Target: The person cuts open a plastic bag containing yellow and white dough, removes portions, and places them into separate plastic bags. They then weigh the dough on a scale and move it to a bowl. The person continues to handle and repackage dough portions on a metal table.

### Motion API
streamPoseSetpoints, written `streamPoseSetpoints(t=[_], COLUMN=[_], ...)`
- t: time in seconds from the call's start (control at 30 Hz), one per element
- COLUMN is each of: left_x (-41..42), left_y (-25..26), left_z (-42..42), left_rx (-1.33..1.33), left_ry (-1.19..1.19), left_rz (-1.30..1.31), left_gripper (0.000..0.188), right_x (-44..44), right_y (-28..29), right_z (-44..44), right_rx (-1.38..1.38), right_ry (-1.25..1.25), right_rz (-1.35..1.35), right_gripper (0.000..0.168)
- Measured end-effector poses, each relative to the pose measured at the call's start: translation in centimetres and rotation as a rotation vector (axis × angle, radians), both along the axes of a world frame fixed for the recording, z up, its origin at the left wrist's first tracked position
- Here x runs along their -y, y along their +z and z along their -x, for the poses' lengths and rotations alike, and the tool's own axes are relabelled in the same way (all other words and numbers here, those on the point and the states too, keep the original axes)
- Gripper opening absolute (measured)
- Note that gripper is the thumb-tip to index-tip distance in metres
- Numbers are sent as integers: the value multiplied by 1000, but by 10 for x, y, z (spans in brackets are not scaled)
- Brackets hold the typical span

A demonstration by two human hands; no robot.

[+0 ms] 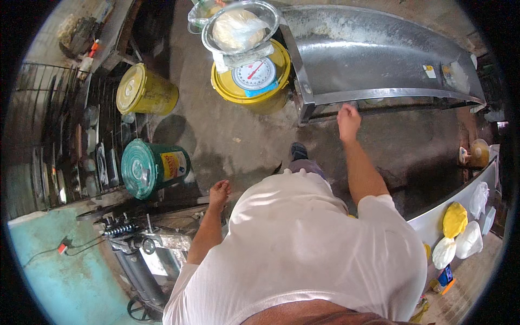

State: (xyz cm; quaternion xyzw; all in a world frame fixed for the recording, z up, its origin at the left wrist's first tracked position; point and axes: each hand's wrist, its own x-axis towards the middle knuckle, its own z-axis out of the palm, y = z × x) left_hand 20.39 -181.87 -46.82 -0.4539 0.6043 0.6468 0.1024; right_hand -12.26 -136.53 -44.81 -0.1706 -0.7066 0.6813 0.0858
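Observation:
My right hand (349, 118) is held out in front, near the front edge of a stainless steel trough table (349, 96), with its fingers curled; no object shows in it. Low at my left side, my left hand (220, 190) has bent fingers, and nothing is visible in it. Ahead, a dial kitchen scale (254, 74) stands on the yellow lid of a bucket (260, 106). On the scale sits a clear bowl (208, 40) holding a pale mass (233, 30) in a plastic bag.
A yellow lidded bucket (160, 95) and a green lidded bucket (138, 168) stand left, beside dark metal racks (36, 122). A roller machine (138, 268) is at lower left. Several filled bags, one yellow (455, 220), lie on a metal counter (430, 215) at right.

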Motion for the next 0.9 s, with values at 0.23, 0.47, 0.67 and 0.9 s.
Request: streamPoseSetpoints(t=[0.23, 0.47, 0.67, 0.9], left_x=[67, 52, 54, 56], left_y=[-54, -34, -35, -67], left_z=[-101, -150, -135, -118], left_rx=[-159, 182, 217, -26], left_ry=[-328, -93, -93, 100], left_rz=[331, 60, 33, -98], left_gripper=[21, 12, 14, 18], right_x=[-57, -80, -32, 27], right_y=[-172, -222, -135, -83], right_z=[-186, -274, -234, -156], right_rx=[589, 863, 795, 557], right_ry=[539, 866, 552, 529], right_rz=[-674, -961, -648, -628], right_gripper=[19, 24, 25, 27])
